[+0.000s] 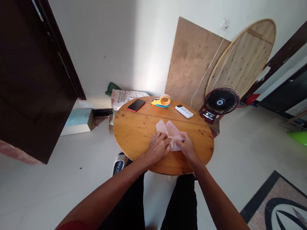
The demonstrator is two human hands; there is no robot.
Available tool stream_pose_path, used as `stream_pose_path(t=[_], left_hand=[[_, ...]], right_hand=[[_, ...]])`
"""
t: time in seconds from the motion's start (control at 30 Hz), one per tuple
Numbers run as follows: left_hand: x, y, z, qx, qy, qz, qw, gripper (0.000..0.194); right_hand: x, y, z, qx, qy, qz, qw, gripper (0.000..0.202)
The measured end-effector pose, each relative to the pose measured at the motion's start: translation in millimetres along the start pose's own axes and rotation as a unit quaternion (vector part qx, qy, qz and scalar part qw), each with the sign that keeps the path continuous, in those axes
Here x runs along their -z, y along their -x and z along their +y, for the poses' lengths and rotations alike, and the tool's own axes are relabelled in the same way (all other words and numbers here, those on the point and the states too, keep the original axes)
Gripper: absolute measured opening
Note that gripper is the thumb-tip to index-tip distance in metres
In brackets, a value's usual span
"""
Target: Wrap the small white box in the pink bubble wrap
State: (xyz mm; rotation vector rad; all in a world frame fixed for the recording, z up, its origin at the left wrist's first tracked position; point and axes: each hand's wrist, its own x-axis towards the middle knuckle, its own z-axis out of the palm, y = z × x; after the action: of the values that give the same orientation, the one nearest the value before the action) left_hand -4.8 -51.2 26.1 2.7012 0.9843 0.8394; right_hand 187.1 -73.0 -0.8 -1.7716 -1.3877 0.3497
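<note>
A crumpled sheet of translucent, pinkish bubble wrap (172,129) lies on the round wooden table (134,132), close to its near edge. My left hand (158,144) is closed on the wrap's left side, with the fingers curled and the fingertips partly hidden. On the opposite side, my right hand (186,144) pinches the wrap's right edge between thumb and fingers. Beyond both hands sit a phone (136,105) with a red edge, a yellow tape dispenser (161,101) with a roll of tape, and a white handheld device (184,111) that resembles a remote or power bank.
A dark red fan (221,102) stands right behind the table. A brown board (194,56) and an oval wooden tabletop (244,54) lean on the wall. Printed sacks (127,96) lie behind the table, and a pale blue box (79,121) rests on the floor at left.
</note>
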Motion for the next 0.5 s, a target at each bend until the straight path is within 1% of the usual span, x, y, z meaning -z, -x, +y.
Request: stream_pose_path(t=[0.07,0.2,0.33,0.5], left_hand=[[0.6,-2.7,-2.7,-0.015,-0.009,-0.010,1.000,0.018],[-1.6,-6.3,-7.3,-0.045,-0.014,-0.027,0.999,0.024],[-4.4,-7.1,-11.6,-0.065,-0.010,-0.029,0.997,0.027],[-4.2,-5.1,-13.0,-0.061,0.001,-0.025,0.998,0.026]], right_hand=[[-0.4,1.2,-5.0,0.005,-0.009,0.000,1.000,0.050],[-1.2,4.3,-21.0,0.006,-0.025,0.003,1.000,0.061],[-4.4,5.0,-32.6,-0.005,-0.075,-0.006,0.997,0.065],[-10.6,2.1,-35.3,-0.046,-0.149,-0.010,0.988,0.068]])
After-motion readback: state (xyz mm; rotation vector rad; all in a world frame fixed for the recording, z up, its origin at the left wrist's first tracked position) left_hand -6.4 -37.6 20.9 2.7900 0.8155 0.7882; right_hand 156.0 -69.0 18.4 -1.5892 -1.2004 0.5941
